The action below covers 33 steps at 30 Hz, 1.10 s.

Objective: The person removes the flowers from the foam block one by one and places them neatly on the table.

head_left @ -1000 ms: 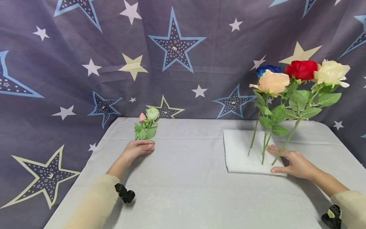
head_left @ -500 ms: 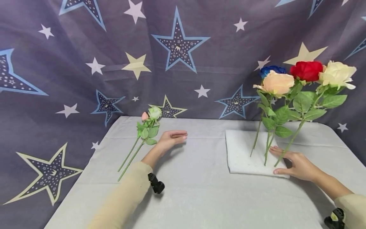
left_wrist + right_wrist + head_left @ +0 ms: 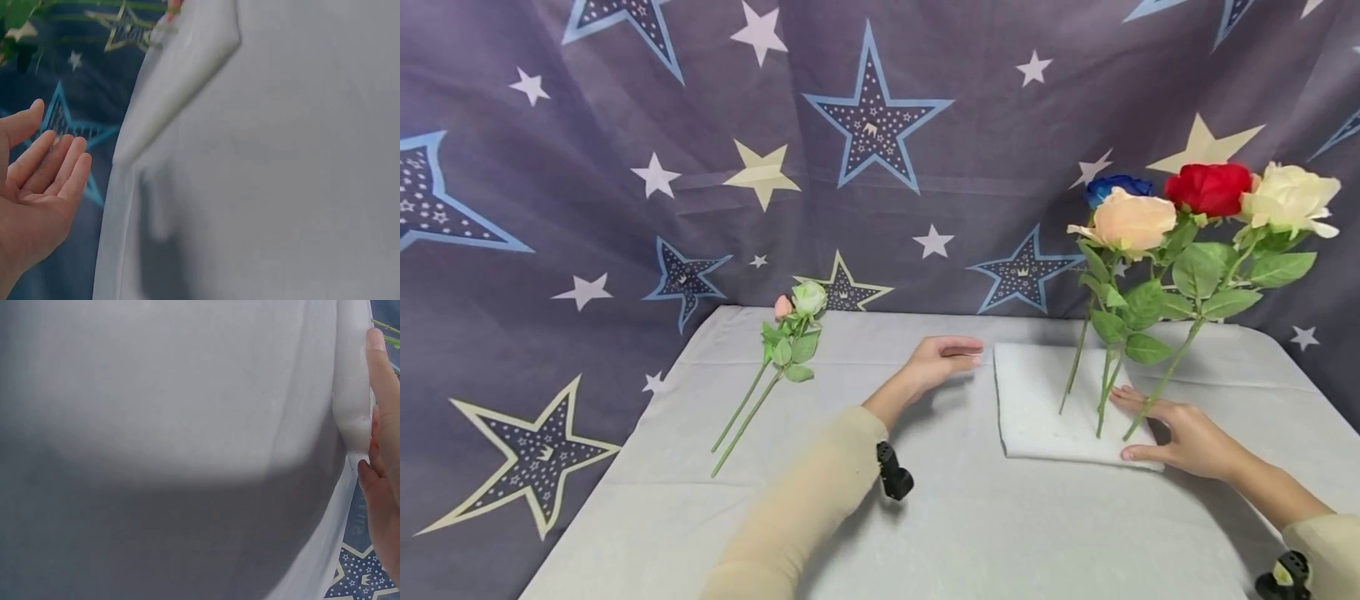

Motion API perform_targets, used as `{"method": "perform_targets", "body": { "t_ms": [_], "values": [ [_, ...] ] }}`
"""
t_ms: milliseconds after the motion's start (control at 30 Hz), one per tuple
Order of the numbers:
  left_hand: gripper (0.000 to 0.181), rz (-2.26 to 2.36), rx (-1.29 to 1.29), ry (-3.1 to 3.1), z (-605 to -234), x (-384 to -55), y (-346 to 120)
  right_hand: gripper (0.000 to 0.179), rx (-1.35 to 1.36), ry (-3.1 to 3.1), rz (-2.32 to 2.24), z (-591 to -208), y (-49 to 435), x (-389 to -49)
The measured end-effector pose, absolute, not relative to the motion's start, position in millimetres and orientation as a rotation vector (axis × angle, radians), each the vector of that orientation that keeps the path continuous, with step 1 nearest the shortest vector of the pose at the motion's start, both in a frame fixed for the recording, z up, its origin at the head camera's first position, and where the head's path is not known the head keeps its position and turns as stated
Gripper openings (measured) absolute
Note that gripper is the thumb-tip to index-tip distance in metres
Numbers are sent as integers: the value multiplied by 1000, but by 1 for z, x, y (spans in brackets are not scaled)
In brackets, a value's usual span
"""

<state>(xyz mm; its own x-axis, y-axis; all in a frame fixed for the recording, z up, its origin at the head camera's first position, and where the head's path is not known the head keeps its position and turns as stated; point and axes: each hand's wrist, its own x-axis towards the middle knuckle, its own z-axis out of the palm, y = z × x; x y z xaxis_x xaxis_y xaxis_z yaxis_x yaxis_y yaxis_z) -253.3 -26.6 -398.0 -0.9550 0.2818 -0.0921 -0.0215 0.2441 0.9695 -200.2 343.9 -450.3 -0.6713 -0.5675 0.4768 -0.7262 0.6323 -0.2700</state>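
Observation:
My left hand (image 3: 942,360) holds nothing. It is over the table just left of a folded white pad (image 3: 1026,400), its fingers lightly bent and the thumb apart, as the left wrist view also shows. On the pad's right side rests my right hand (image 3: 1187,437), fingers and thumb spread along the edge; in the right wrist view its fingertips lie right at the pad (image 3: 353,381). Artificial roses stand upright on the pad: a peach rose (image 3: 1131,221), a blue rose (image 3: 1116,187), a red rose (image 3: 1208,188) and a cream rose (image 3: 1292,200), the last one leaning right.
Two more artificial flowers lie on the left of the table (image 3: 925,517), a pale green rose (image 3: 809,297) and a small pink bud (image 3: 783,307), with stems pointing toward the front. A dark star-patterned curtain (image 3: 880,225) hangs behind the table.
My left hand has left the flowers at the left, where it covered their stems, and moved right toward the pad. My right hand stays on the pad; the view shifted slightly.

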Motion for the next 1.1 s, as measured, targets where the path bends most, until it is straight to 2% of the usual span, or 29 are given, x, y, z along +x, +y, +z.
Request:
{"method": "perform_targets", "body": {
  "t_ms": [667,933,1100],
  "values": [
    [34,1821,572,2015,-385,-238,82,82,1049,-2482,641,-450,343,-199],
    [33,1878,372,2077,-386,-230,117,83,1050,-2502,636,-450,342,-197],
    [26,1975,220,2050,-382,-229,127,83,1045,-2510,624,-448,342,-199]
  ]
}}
